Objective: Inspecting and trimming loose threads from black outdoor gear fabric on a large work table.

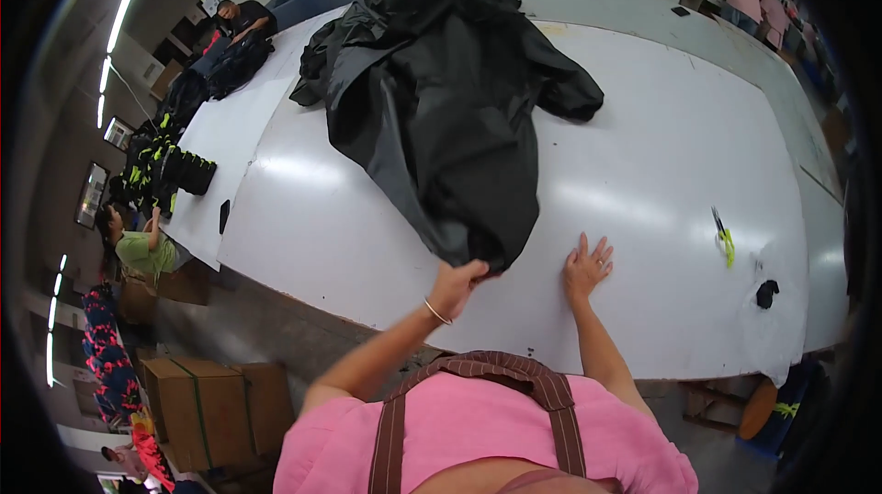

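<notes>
While our left hand (pixel 455 288) clenches black cloth (pixel 459 117), our empty right hand (pixel 586 272) splays on the table (pixel 661 310), probably for balance.

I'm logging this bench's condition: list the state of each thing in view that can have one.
Black garment: crumpled, spread loosely on the white table.
Left hand: closed on the garment's near end.
Right hand: open, palm down on the table.
Scissors: lying down; too small to tell whether open.
Cardboard box: strapped in green.
Ceiling lights: lit.
</notes>
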{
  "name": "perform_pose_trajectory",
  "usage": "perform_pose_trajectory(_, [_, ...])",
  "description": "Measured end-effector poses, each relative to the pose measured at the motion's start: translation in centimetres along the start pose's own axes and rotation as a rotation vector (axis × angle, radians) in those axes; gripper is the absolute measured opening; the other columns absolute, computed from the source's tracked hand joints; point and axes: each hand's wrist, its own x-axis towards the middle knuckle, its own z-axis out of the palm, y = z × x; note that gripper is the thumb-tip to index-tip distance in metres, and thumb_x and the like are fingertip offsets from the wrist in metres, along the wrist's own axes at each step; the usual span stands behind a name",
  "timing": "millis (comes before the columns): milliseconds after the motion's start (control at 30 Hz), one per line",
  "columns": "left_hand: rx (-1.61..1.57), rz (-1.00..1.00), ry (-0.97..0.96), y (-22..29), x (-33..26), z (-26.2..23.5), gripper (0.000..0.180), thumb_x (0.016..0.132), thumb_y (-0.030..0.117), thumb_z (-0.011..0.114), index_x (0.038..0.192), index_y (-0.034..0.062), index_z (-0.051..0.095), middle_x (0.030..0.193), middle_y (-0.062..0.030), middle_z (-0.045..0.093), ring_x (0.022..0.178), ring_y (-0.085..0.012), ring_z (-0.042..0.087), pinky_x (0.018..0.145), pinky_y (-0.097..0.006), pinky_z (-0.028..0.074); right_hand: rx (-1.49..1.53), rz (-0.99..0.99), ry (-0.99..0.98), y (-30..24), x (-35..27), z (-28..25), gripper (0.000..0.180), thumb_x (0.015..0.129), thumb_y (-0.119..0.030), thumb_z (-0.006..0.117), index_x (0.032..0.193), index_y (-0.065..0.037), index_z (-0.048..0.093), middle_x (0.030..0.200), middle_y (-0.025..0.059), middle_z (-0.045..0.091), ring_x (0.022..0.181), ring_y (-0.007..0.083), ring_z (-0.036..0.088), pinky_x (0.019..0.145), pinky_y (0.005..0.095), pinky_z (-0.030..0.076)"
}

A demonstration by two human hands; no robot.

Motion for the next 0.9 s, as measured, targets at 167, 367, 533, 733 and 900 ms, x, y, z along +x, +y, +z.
perform_pose_trajectory(167, [0.049,0.029,0.093,-8.9,-3.1,-3.8,0.039,0.076,-0.003,0.063,0.113,0.0028,0.056,0.095,-0.0034,0.060,0.087,-0.0173,0.059,0.078,-0.031,0.050,0.787,0.042,-0.356,2.1,0.4,-3.8,0.053,0.091,-0.039,0.052,0.136,-0.012,0.046,0.136,0.0163,0.049,0.138,0.0287,0.026,0.107,0.0493,0.026])
perform_pose_trajectory(367, [0.751,-0.088,-0.582,-13.7,-8.9,-0.6,0.034,0.085,0.020,0.068,0.111,-0.0009,0.062,0.107,-0.0055,0.065,0.096,-0.0142,0.059,0.087,-0.028,0.046,1.859,0.537,-1.387,-2.3,-0.8,-12.7,0.057,0.092,-0.041,0.056,0.133,-0.003,0.045,0.123,0.0122,0.058,0.103,0.0217,0.061,0.087,0.0343,0.052])
perform_pose_trajectory(533, [0.938,-0.350,-0.842,-11.0,-8.8,-3.6,0.040,0.091,0.031,0.061,0.116,0.0000,0.060,0.108,-0.0088,0.065,0.101,-0.0154,0.058,0.089,-0.028,0.045,1.550,0.145,-0.878,1.8,-1.0,-18.6,0.051,0.089,-0.022,0.062,0.130,0.003,0.046,0.114,0.0114,0.060,0.099,0.0183,0.060,0.087,0.0306,0.050])
perform_pose_trajectory(733, [0.868,-0.199,-0.800,-0.8,-3.5,-11.9,0.031,0.093,0.024,0.058,0.116,0.0030,0.060,0.105,-0.0064,0.066,0.089,-0.0149,0.063,0.083,-0.030,0.051,1.095,0.141,-0.841,14.5,-1.3,-25.1,0.051,0.085,-0.026,0.066,0.123,0.006,0.053,0.112,0.0111,0.062,0.098,0.0170,0.060,0.088,0.0296,0.047])
perform_pose_trajectory(900, [1.292,0.480,-0.246,1.0,6.8,-14.5,0.032,0.087,0.020,0.062,0.114,0.0020,0.060,0.110,-0.0143,0.065,0.095,-0.0269,0.064,0.080,-0.033,0.051,0.803,0.167,-0.454,22.0,-4.0,-21.2,0.061,0.075,-0.010,0.069,0.133,-0.005,0.049,0.114,0.0122,0.063,0.100,0.0193,0.060,0.088,0.0291,0.047])
